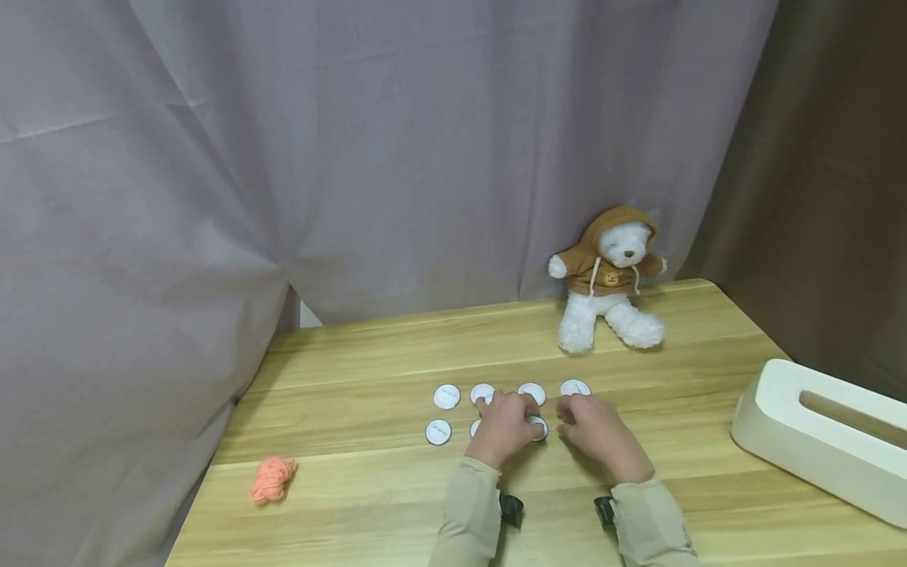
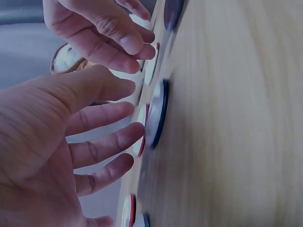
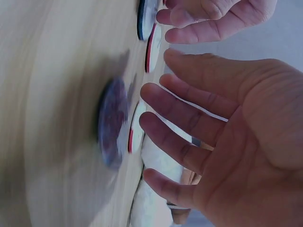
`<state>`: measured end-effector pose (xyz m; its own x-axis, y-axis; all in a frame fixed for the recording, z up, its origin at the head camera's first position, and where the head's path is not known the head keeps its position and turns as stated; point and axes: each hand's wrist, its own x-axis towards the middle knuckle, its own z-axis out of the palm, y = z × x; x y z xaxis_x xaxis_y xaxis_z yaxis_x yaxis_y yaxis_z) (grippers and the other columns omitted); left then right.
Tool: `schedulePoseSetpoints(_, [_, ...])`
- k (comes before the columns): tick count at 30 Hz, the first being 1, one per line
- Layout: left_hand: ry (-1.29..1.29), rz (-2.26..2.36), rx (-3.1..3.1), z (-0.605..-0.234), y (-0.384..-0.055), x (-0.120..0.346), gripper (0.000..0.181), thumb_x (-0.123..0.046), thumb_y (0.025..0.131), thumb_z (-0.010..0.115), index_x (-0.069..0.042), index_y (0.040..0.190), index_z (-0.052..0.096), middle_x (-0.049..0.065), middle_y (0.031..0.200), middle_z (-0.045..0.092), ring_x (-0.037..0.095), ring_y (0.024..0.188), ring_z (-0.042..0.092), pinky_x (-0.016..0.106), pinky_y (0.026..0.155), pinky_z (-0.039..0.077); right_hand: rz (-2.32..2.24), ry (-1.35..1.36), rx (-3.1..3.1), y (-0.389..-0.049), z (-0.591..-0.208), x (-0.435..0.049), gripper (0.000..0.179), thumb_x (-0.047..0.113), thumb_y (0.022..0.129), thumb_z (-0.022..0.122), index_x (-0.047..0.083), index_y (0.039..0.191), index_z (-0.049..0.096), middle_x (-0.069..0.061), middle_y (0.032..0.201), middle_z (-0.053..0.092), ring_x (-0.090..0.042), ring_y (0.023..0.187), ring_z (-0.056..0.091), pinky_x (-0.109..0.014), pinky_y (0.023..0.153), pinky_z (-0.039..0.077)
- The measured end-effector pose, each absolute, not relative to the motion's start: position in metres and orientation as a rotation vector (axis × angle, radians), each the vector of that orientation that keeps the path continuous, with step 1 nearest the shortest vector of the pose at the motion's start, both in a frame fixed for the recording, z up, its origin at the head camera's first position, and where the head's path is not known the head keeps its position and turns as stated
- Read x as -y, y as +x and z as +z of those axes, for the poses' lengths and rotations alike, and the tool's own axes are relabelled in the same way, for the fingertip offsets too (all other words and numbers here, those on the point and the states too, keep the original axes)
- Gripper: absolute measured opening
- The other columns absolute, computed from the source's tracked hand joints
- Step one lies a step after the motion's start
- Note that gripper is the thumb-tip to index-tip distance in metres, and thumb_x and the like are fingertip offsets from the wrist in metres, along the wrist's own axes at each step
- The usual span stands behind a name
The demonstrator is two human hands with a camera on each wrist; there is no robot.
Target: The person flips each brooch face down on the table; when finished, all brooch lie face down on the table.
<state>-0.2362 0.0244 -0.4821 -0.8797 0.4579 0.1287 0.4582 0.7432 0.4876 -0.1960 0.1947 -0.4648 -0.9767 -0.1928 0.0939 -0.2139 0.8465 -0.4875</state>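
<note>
Small round white discs with dark rims lie in two rows on the wooden table; in the head view one far-row disc [image 1: 446, 396] and one near-row disc [image 1: 438, 431] lie left of the hands. Over the middle of the rows is my left hand [image 1: 505, 425], fingers spread and loosely bent, hiding parts of several discs. A blue-rimmed disc [image 2: 157, 113] is right by its fingertips in the left wrist view. My right hand [image 1: 598, 433] hovers at the right end, below a far-row disc [image 1: 575, 387]. Its fingers are apart, facing a shiny, blurred dark disc [image 3: 112, 123]. Neither hand holds anything.
A white teddy bear [image 1: 615, 276] in a brown hoodie sits at the back right, against the grey curtain [image 1: 397, 173]. To the right lies a long cream box [image 1: 801, 429] with a slot on top. An orange yarn bundle [image 1: 272, 479] lies front left.
</note>
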Motion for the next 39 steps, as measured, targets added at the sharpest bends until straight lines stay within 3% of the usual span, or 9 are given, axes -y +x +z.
schedulePoseSetpoints(2, [-0.786, -0.809, 2.932, -0.481, -0.235, -0.030, 0.020, -0.021, 0.073, 0.079, -0.017, 0.093, 0.079, -0.007, 0.090, 0.075, 0.026, 0.095, 0.063, 0.068, 0.092, 0.036, 0.779, 0.307, 2.991, -0.192, -0.462, -0.199, 0.012, 0.005, 0.082, 0.078, 0.005, 0.087, 0.067, -0.002, 0.079, 0.063, -0.024, 0.076, 0.060, -0.047, 0.070, 0.047])
schedulePoseSetpoints(5, [-0.804, -0.774, 2.937, -0.480, -0.234, -0.038, 0.021, -0.021, 0.073, 0.080, -0.018, 0.094, 0.079, -0.009, 0.088, 0.073, 0.022, 0.093, 0.062, 0.064, 0.091, 0.039, 0.773, 0.273, 3.001, -0.187, -0.457, -0.205, 0.022, 0.006, 0.082, 0.078, 0.000, 0.102, 0.072, -0.008, 0.094, 0.071, -0.033, 0.090, 0.066, -0.056, 0.080, 0.049])
schedulePoseSetpoints(11, [-0.854, -0.752, 2.941, -0.480, -0.229, -0.044, 0.023, -0.023, 0.074, 0.081, -0.021, 0.097, 0.078, -0.014, 0.084, 0.068, 0.015, 0.094, 0.058, 0.050, 0.089, 0.039, 0.808, 0.223, 3.013, -0.180, -0.453, -0.211, 0.030, 0.006, 0.080, 0.077, -0.005, 0.108, 0.070, -0.014, 0.100, 0.071, -0.038, 0.096, 0.065, -0.061, 0.084, 0.047])
schedulePoseSetpoints(15, [-0.900, -0.732, 2.953, -0.481, -0.228, -0.047, 0.030, -0.025, 0.072, 0.084, -0.022, 0.101, 0.078, -0.015, 0.084, 0.065, 0.013, 0.090, 0.053, 0.040, 0.083, 0.037, 0.812, 0.200, 3.016, -0.178, -0.452, -0.214, 0.034, 0.007, 0.076, 0.079, -0.005, 0.106, 0.070, -0.012, 0.097, 0.069, -0.036, 0.094, 0.064, -0.062, 0.083, 0.046])
schedulePoseSetpoints(18, [-0.936, -0.717, 2.961, -0.481, -0.227, -0.051, 0.037, -0.025, 0.068, 0.087, -0.024, 0.104, 0.077, -0.016, 0.090, 0.067, 0.012, 0.091, 0.052, 0.039, 0.084, 0.037, 0.801, 0.179, 3.039, -0.177, -0.453, -0.217, 0.033, 0.004, 0.067, 0.082, -0.001, 0.097, 0.070, -0.008, 0.089, 0.066, -0.031, 0.087, 0.061, -0.063, 0.079, 0.046])
schedulePoseSetpoints(23, [-1.030, -0.680, 2.931, -0.481, -0.220, -0.060, 0.041, -0.024, 0.063, 0.092, -0.027, 0.102, 0.077, -0.017, 0.097, 0.068, 0.010, 0.089, 0.048, 0.040, 0.087, 0.035, 0.787, 0.134, 3.066, -0.174, -0.457, -0.223, 0.042, -0.003, 0.053, 0.082, 0.004, 0.092, 0.070, -0.007, 0.090, 0.067, -0.032, 0.089, 0.059, -0.066, 0.079, 0.044])
schedulePoseSetpoints(33, [-1.059, -0.622, 2.883, -0.482, -0.217, -0.065, 0.034, -0.021, 0.061, 0.093, -0.027, 0.091, 0.079, -0.017, 0.095, 0.067, 0.008, 0.084, 0.046, 0.039, 0.084, 0.031, 0.784, 0.174, 3.070, -0.177, -0.462, -0.228, 0.038, -0.008, 0.056, 0.077, 0.005, 0.091, 0.072, -0.009, 0.093, 0.069, -0.033, 0.089, 0.062, -0.064, 0.078, 0.045])
schedulePoseSetpoints(39, [-1.039, -0.651, 2.905, -0.480, -0.218, -0.063, 0.019, -0.022, 0.068, 0.091, -0.028, 0.082, 0.079, -0.019, 0.085, 0.067, 0.006, 0.082, 0.047, 0.038, 0.083, 0.032, 0.887, 0.216, 3.087, -0.179, -0.460, -0.232, 0.030, -0.008, 0.062, 0.076, 0.007, 0.088, 0.073, -0.006, 0.090, 0.071, -0.030, 0.087, 0.065, -0.057, 0.081, 0.049])
